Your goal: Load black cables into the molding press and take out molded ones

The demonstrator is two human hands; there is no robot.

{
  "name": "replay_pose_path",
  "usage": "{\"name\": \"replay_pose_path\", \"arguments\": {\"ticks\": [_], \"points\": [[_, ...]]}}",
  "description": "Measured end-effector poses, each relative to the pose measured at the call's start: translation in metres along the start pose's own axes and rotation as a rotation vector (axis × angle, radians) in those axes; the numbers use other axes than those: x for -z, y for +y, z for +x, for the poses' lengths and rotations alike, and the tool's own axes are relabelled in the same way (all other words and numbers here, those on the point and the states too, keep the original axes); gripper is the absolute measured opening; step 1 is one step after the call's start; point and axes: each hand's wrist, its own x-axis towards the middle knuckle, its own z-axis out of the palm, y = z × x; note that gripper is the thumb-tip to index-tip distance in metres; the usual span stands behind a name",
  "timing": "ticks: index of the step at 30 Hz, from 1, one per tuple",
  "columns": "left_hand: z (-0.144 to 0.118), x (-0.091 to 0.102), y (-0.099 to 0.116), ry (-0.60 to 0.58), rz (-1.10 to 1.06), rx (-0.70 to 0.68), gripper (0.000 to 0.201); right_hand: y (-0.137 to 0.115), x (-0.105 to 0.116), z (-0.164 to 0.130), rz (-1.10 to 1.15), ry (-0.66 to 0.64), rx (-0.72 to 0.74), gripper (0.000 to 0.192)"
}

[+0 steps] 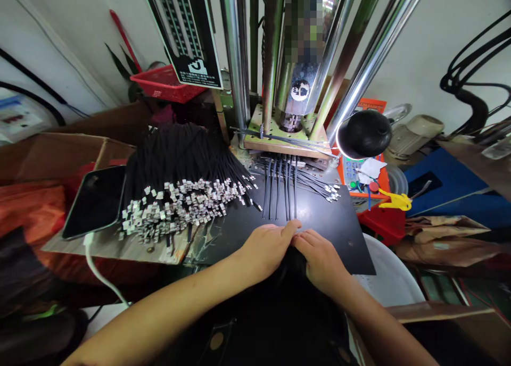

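Black plate: a dark flat work plate lies under both hands at the near edge of the bench.
Left hand: the left hand rests palm down on the plate, fingers held together and stretched toward the near ends of the cables; what lies beneath them cannot be made out.
Right hand: the right hand sits just beside it, fingertips meeting the left's, fingers curled close together on the plate; whether it pinches anything is hidden.
Cables: a row of black cables runs straight away from the fingertips, side by side, into the press; their near ends stop just short of the fingers.
Loose pair: a few more cables with metal tips fan out to the right.
Bundle: a big heap of black cables with silver connectors lies left of the plate.
Phone: a dark phone lies left of the heap.
Press: chrome columns rise over a metal base.
Lamp: a black lamp head glows to the right.
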Motion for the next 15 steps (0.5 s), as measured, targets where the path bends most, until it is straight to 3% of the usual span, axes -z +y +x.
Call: {"name": "replay_pose_path", "arguments": {"ticks": [3, 5, 9, 12, 15], "points": [[-0.001, 0.012, -0.028, 0.107, 0.07, -0.052, 0.042, 0.006, 0.003, -0.005, 0.122, 0.045, -0.091, 0.028], [0.001, 0.022, -0.054, 0.194, 0.23, -0.003, 0.035, 0.013, 0.005, -0.008, 0.238, 0.13, -0.217, 0.018], [0.015, 0.032, -0.096, 0.13, 0.406, 0.114, 0.029, 0.02, 0.0, -0.012, 0.345, 0.209, -0.29, 0.009], [0.021, 0.028, -0.097, 0.075, 0.417, 0.045, 0.026, 0.02, -0.005, -0.012, 0.283, 0.177, -0.226, 0.015], [0.012, 0.022, -0.079, 0.064, 0.305, -0.078, 0.03, 0.018, -0.004, -0.013, 0.182, 0.158, -0.103, 0.021]]}}
